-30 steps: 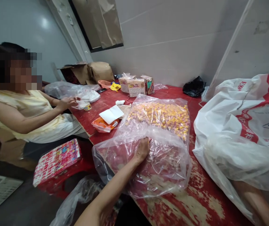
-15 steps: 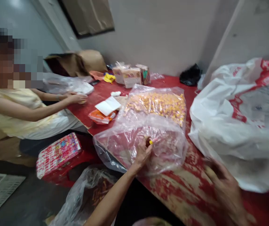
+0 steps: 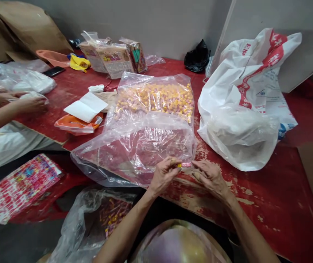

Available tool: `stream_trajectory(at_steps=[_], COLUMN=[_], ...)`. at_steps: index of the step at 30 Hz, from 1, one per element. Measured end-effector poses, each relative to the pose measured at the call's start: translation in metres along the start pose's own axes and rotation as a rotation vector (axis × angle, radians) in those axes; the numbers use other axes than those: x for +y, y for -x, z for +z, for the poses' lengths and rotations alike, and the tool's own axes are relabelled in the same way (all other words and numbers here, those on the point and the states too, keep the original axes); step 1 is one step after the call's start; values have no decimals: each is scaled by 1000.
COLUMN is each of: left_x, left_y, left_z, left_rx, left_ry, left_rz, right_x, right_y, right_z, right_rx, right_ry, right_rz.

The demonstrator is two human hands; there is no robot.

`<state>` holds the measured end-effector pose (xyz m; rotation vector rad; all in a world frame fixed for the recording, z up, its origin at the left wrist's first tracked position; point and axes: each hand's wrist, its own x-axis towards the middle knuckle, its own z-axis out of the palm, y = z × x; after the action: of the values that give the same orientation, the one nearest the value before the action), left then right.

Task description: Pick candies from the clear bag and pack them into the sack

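Between my two hands is a small pink-and-white patterned tube [image 3: 186, 164] with a yellow end, lying level just above the table's near edge. My left hand [image 3: 164, 171] pinches it at the yellow end. My right hand [image 3: 209, 178] has its fingers closed in at the pink end, fingertips touching it; whether they hold anything else is hidden. Just beyond my hands lies the mouth of a large clear plastic bag [image 3: 156, 140]. Many small yellow and pink pieces [image 3: 156, 96] fill its far part. Below my left forearm, another clear bag [image 3: 77, 219] holds similar pink and yellow tubes [image 3: 114, 215].
A white sack [image 3: 224, 91] with red print stands on the red table [image 3: 279, 182] at right. Left of the clear bag are a white paper pad [image 3: 85, 106] and an orange packet [image 3: 77, 123]. Boxes [image 3: 115, 60] stand behind. Another person's hands [image 3: 29, 102] work at far left.
My right hand has come leftward from beside the white sack to meet the tube. My left hand has brought the tube off the bag towards the table's near edge. The view has turned rightward.
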<state>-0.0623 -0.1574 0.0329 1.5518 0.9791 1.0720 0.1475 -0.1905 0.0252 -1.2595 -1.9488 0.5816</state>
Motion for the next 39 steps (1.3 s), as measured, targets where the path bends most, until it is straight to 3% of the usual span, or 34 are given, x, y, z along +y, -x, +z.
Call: stream_trajectory(at_steps=[4, 7, 9, 12, 15, 19, 22, 25, 29, 35, 39], left_x=[-5, -10, -12, -14, -12, -5, -4, -8, -12, -8, -7], left_y=[3, 5, 7, 9, 11, 15, 19, 24, 32, 40, 39], left_z=[0, 4, 7, 12, 19, 31, 36, 40, 48, 58, 59], left_rx=[-7, 9, 59, 161, 186, 145, 169, 228, 224, 201, 159], left_ry=[44, 210, 347, 471, 514, 568, 553, 438, 364, 377, 426], left_rz=[-69, -176, -263, -337, -350, -383, -374, -374, -353, -388, -428], right_x=[-1, -5, -5, -4, -5, -15, -22, -21, -11, -8, -10], right_y=[0, 0, 1, 6, 9, 9, 8, 9, 14, 25, 35], right_z=[-1, -3, -5, -4, 5, 19, 21, 19, 18, 40, 48], right_rx=[-19, -48, 14, 237, 404, 376, 279, 133, -10, 100, 221], right_ry=[88, 90, -28, -373, -646, -725, -640, -353, -80, 58, 180], right_rz=[10, 73, 192, 395, 452, 464, 473, 467, 315, 105, 104])
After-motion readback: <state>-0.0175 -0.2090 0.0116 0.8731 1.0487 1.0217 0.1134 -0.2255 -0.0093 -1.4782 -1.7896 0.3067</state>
